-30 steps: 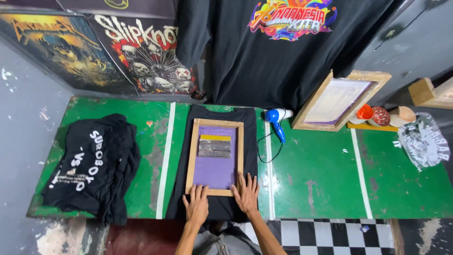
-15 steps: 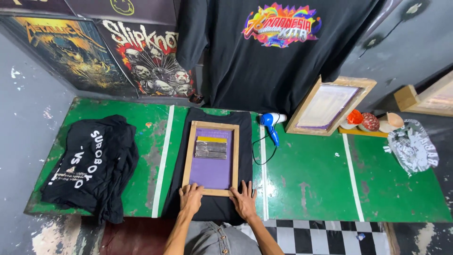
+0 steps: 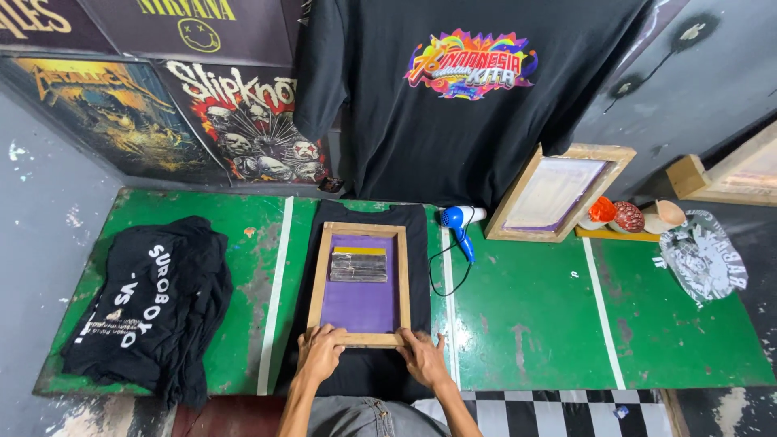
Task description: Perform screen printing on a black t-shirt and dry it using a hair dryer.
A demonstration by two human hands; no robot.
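Note:
A wooden printing frame (image 3: 320, 275) with a purple screen lies flat on a black shirt (image 3: 371, 372) spread on the green table (image 3: 526, 316). A grey squeegee (image 3: 358, 266) rests inside the frame near a yellow strip at its far end. My left hand (image 3: 320, 354) grips the frame's near left corner. My right hand (image 3: 422, 358) presses on the near right corner, fingers spread over the wood and the shirt.
A pile of black printed shirts (image 3: 150, 303) lies at the table's left. A blue hair dryer (image 3: 457, 222) with its cord sits right of the frame. A second frame (image 3: 558, 194) leans on the wall. Small pots (image 3: 615, 214) and a printed plastic bag (image 3: 702, 257) are far right.
The view has shifted slightly downward and closer. Both hands stay at the frame's near edge, the left one now curled over the corner.

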